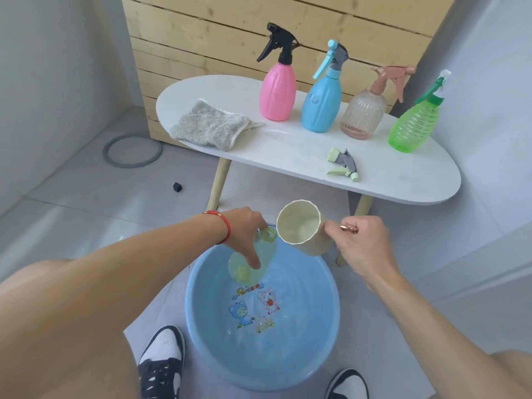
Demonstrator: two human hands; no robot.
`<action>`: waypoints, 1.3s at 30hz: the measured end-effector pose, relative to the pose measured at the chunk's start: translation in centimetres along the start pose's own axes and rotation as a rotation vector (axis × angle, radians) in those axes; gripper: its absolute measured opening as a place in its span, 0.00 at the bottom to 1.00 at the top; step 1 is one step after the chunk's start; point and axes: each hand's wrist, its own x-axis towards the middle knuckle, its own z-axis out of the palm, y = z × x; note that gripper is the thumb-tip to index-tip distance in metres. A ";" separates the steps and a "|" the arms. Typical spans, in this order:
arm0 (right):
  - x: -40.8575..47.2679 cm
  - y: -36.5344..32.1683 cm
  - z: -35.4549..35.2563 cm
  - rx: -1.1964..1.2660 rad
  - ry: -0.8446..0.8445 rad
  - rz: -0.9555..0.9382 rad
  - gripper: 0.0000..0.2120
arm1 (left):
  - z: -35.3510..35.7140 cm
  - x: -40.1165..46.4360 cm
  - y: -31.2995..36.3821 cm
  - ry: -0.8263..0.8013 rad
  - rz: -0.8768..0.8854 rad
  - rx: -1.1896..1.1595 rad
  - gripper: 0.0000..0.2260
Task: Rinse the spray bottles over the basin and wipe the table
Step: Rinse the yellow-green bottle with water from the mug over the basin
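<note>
My left hand (246, 236) grips a pale green bottle (250, 262) with its spray head off, held tilted over the blue basin (322, 326) on the floor. My right hand (364, 246) holds a cream cup (300, 227) by its handle, tipped with its mouth towards me beside the bottle's neck. The bottle's green-grey spray head (344, 165) lies on the white table (288, 151). On the table stand a pink bottle (277, 90), a blue bottle (322, 106), a clear ribbed bottle (362, 113) and a bright green bottle (413, 125). A grey cloth (211, 126) lies at the table's left end.
A wooden slatted panel (230, 38) stands behind the table. A grey ring (132, 149) and a small black cube (178, 187) lie on the tiled floor at left. My two shoes (161, 361) flank the basin's near edge.
</note>
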 end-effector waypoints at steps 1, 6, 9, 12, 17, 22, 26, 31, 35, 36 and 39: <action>-0.1 -0.2 0.0 -0.024 0.017 -0.023 0.25 | 0.0 0.0 0.0 -0.005 0.009 -0.004 0.33; -0.3 -0.6 0.2 -0.105 0.055 -0.114 0.25 | -0.1 -0.3 0.3 -0.040 0.047 -0.021 0.35; -0.4 -0.7 0.3 -0.106 0.071 -0.152 0.25 | -0.1 -0.3 0.5 -0.051 0.054 -0.026 0.34; -0.5 -0.8 0.3 -0.118 0.084 -0.168 0.25 | 0.0 -0.2 0.5 -0.061 0.061 -0.024 0.34; -0.7 -1.0 0.3 -0.148 0.089 -0.194 0.25 | 0.2 -0.1 0.5 -0.064 0.058 -0.014 0.34; -0.8 -1.2 0.4 -0.186 0.090 -0.255 0.27 | 0.1 -0.1 0.6 -0.069 0.068 -0.013 0.32; -0.9 -1.0 0.6 -0.223 0.102 -0.301 0.28 | 0.2 0.0 0.7 -0.078 0.067 -0.013 0.28; -0.8 -0.8 0.7 -0.215 0.113 -0.321 0.29 | 0.1 0.0 0.8 -0.089 0.075 -0.011 0.24; -0.7 -0.6 0.7 -0.213 0.124 -0.355 0.30 | 0.1 0.0 0.7 -0.103 0.082 -0.005 0.25; -0.7 -0.6 0.7 -0.215 0.131 -0.364 0.30 | 0.1 0.0 0.7 -0.106 0.083 -0.002 0.24; -0.6 -0.5 0.7 -0.220 0.165 -0.401 0.31 | 0.2 0.0 0.7 -0.116 0.083 -0.001 0.25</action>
